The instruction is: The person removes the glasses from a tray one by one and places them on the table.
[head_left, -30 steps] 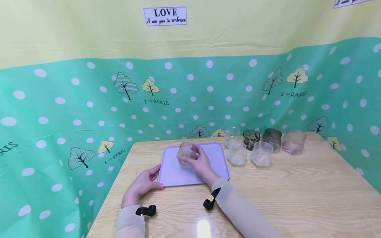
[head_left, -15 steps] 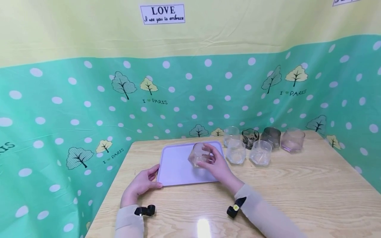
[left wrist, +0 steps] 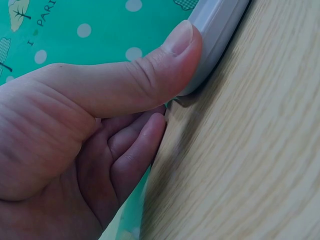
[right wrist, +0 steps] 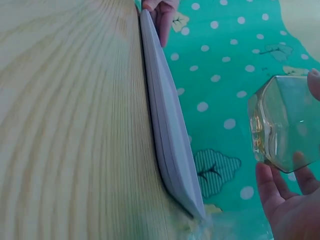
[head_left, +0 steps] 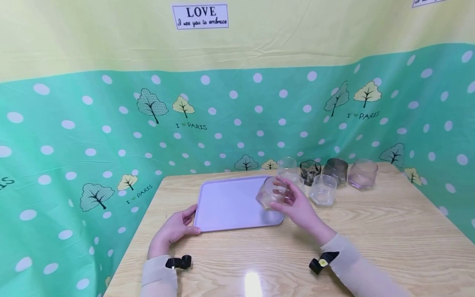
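Observation:
In the head view my right hand (head_left: 302, 210) holds a pale amber drinking glass (head_left: 266, 194) by its side, slightly tilted, over the right end of a lilac tray (head_left: 226, 204). The right wrist view has the faceted amber glass (right wrist: 285, 120) raised off the table, thumb and fingers on either side of it. At the tray's left end, my left hand (head_left: 174, 229) grips the near corner. In the left wrist view its thumb (left wrist: 167, 70) presses on the tray's rim (left wrist: 217, 40), with the other fingers bent beneath and partly hidden.
Right of the tray stand several glasses: clear ones (head_left: 323, 192) in front, a dark patterned one (head_left: 310, 173), a smoky one (head_left: 335, 171) and a pinkish one (head_left: 363, 175). The wooden table (head_left: 215, 264) meets a green dotted curtain (head_left: 208, 140) behind.
My right hand has carried the amber glass rightward from the middle of the tray to its right end, now overlapping a clear glass. My left hand keeps its place on the tray.

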